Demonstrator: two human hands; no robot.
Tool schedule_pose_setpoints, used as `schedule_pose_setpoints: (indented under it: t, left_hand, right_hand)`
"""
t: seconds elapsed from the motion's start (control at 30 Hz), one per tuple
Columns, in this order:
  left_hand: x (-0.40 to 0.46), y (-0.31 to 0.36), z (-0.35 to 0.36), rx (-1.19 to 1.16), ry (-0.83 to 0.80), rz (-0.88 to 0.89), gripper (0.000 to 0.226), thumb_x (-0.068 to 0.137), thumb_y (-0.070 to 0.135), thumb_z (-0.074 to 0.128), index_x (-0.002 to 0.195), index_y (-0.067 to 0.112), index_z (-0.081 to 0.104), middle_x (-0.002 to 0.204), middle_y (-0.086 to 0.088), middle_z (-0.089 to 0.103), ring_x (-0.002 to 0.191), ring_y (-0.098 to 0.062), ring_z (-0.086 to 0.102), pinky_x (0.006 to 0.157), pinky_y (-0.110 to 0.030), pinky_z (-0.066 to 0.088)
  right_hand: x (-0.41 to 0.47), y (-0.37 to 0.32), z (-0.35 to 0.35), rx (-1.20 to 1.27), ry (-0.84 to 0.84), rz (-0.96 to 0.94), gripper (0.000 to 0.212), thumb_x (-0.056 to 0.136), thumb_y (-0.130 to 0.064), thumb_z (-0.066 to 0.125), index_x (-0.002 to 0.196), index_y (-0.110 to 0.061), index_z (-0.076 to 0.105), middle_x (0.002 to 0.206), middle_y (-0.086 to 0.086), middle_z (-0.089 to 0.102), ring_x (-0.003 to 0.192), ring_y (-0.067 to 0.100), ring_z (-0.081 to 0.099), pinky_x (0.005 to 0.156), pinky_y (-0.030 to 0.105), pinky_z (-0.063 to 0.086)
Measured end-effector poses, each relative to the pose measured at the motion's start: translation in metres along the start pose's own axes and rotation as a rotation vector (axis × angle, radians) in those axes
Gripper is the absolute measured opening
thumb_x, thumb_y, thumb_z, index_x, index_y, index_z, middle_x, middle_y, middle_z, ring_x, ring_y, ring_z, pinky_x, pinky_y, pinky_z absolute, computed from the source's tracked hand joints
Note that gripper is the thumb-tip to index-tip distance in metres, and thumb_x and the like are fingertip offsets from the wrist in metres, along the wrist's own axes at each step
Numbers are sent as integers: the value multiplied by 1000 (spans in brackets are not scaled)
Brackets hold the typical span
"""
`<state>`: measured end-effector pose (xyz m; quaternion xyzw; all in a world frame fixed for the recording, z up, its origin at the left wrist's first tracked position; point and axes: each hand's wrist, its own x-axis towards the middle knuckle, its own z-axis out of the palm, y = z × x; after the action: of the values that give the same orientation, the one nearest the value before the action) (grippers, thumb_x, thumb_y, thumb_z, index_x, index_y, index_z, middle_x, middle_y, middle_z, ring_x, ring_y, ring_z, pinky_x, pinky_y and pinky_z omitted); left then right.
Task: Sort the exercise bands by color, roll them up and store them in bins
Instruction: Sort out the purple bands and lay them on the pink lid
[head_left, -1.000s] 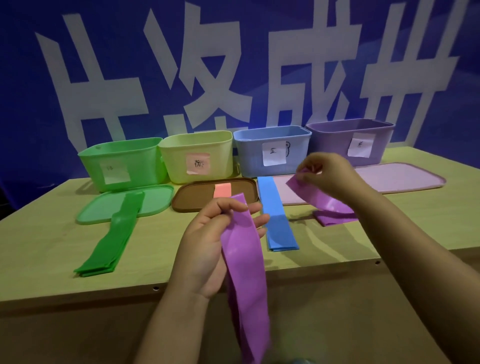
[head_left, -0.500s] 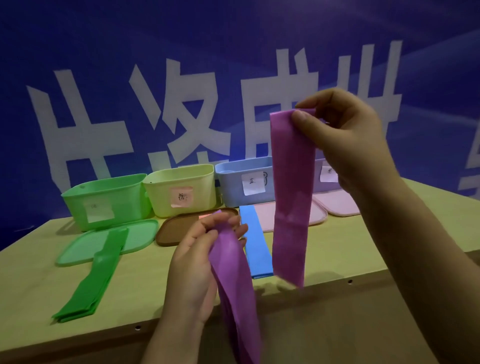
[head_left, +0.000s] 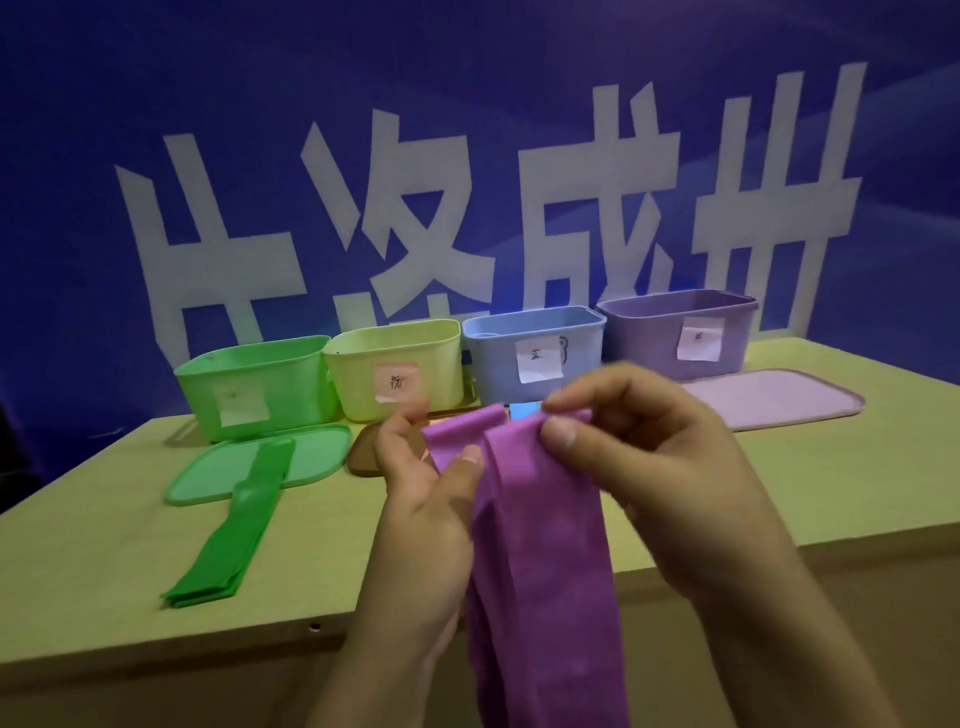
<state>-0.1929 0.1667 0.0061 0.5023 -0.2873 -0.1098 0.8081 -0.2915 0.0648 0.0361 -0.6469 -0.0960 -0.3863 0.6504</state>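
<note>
Both hands hold the purple exercise band in front of the table edge, its two ends side by side at the top while the rest hangs down. My left hand pinches the left end under its thumb. My right hand pinches the right end between thumb and fingers. A green band lies flat on the table, its far end on the green lid. A sliver of the blue band shows behind my hands. Four labelled bins stand at the back: green, yellow, blue and purple.
A brown lid lies partly hidden behind my left hand, and a pink-purple lid lies before the purple bin. The wooden table ends close in front of me. A blue wall with large white characters stands behind the bins.
My right hand has come down from head height and brought its end of the purple band beside the end in my left hand. The view has tilted slightly.
</note>
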Motion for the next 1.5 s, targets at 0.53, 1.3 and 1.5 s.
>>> schedule_pose_setpoints:
  t: [0.53, 1.3, 1.5]
  left_hand:
    - [-7, -19, 3, -142, -291, -17, 24, 73, 4, 64, 91, 18, 72, 106, -14, 71, 94, -23, 67, 74, -27, 56]
    - [-1, -41, -6, -21, -162, 228, 31, 69, 53, 74, 93, 34, 76, 94, 7, 75, 88, -7, 70, 71, -17, 53]
    - [-6, -42, -7, 25, -137, 274, 22, 78, 35, 62, 96, 33, 75, 97, 3, 75, 92, -14, 70, 73, -21, 53]
  right_hand:
    - [-21, 47, 1, -72, 262, -113, 16, 63, -17, 74, 73, -30, 74, 73, -11, 72, 71, 0, 66, 66, 11, 50]
    - [-18, 62, 6, -99, 402, -132, 16, 63, -15, 70, 70, -29, 72, 70, -11, 70, 69, 0, 65, 64, 10, 49]
    - [-19, 65, 7, -174, 395, -168, 20, 67, -7, 76, 73, -25, 70, 72, -13, 70, 71, -2, 64, 67, 8, 48]
